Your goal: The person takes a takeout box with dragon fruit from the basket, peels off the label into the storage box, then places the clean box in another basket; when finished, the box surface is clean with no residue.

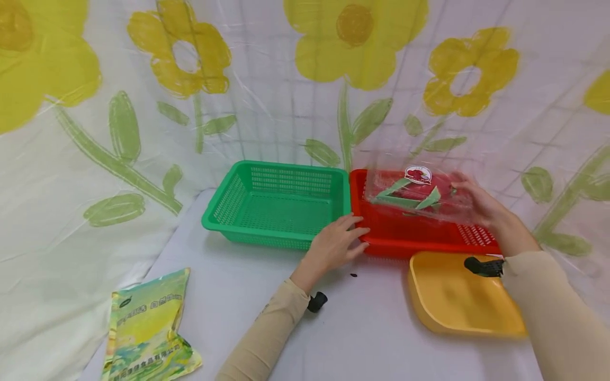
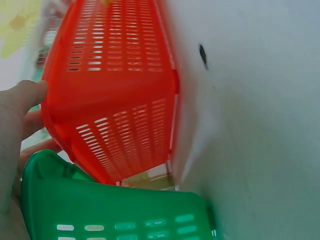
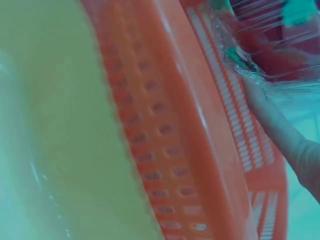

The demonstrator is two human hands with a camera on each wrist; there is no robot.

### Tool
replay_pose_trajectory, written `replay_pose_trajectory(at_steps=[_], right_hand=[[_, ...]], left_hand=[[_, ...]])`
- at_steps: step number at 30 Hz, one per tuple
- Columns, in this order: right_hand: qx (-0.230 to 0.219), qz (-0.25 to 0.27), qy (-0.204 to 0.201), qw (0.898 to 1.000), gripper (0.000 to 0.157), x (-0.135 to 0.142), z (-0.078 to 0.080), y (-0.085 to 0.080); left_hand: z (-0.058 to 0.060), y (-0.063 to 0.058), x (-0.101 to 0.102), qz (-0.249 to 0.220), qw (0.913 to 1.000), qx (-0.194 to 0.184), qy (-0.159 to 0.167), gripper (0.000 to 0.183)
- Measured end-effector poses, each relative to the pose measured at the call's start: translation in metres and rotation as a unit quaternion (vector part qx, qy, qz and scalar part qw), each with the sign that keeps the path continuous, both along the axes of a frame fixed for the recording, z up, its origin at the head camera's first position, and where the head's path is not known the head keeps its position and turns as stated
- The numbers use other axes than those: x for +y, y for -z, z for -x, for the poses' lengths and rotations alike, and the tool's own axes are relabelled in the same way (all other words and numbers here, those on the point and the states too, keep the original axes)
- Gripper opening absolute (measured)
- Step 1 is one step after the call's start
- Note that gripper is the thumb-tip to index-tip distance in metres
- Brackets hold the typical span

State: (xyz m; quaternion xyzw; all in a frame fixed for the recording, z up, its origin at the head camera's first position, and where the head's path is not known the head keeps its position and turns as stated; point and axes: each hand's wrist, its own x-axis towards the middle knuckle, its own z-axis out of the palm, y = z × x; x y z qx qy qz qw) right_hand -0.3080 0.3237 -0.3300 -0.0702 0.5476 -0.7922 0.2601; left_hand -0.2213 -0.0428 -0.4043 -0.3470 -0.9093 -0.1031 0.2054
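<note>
My right hand (image 1: 481, 203) grips the right end of a clear plastic-wrapped pack (image 1: 445, 185) with red contents, green strips and a round label printed with red fruit. It is held over the red basket (image 1: 429, 246). In the right wrist view, the thumb side of that hand (image 3: 280, 130) shows under the wrapped pack (image 3: 280, 60). My left hand (image 1: 333, 243) has its fingers extended at the near left corner of the red basket, beside the green basket (image 1: 281, 241). Its fingertips meet the red rim (image 2: 45, 100) in the left wrist view.
A yellow tray (image 1: 467, 301) stands in front of the red basket, below my right forearm. At the front left lies a yellow-green printed bag (image 1: 150, 328). A small dark speck (image 1: 353, 275) is on the white table. A flower-printed curtain (image 1: 267, 106) hangs behind the baskets.
</note>
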Motion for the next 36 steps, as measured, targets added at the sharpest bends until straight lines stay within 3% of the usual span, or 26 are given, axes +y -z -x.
replay_pose_trajectory(at_steps=[4,7,12,16,22,29,33,36], right_hand=[[0.006,0.027,-0.039,0.999,0.044,-0.009,-0.014,-0.009],[0.004,0.032,-0.038,0.999,0.043,-0.015,-0.028,-0.017],[0.027,-0.013,-0.018,0.999,0.045,-0.027,-0.053,-0.028],[0.039,-0.004,-0.02,0.999,0.05,-0.032,-0.075,-0.032],[0.086,0.013,-0.031,0.996,0.051,-0.032,-0.115,-0.022],[0.131,-0.031,-0.035,0.99,0.053,-0.037,-0.159,-0.003],[0.148,-0.013,-0.076,0.986,0.054,-0.045,-0.177,0.003],[0.13,0.009,-0.097,0.987,0.056,-0.052,-0.192,0.007]], left_hand=[[0.004,-0.002,-0.002,0.009,0.9997,-0.019,0.009,0.039],[0.006,-0.003,-0.004,0.017,0.9989,-0.037,0.024,0.039],[0.007,-0.007,-0.008,0.02,0.9967,-0.062,0.049,0.037],[0.008,-0.012,-0.012,0.025,0.9947,-0.075,0.065,0.036],[0.013,-0.019,-0.021,0.038,0.9878,-0.12,0.092,0.03],[0.025,-0.025,-0.032,0.031,0.9755,-0.161,0.147,0.039],[0.027,-0.028,-0.034,0.02,0.9709,-0.159,0.178,0.042],[0.028,-0.031,-0.033,0.022,0.97,-0.169,0.174,0.041]])
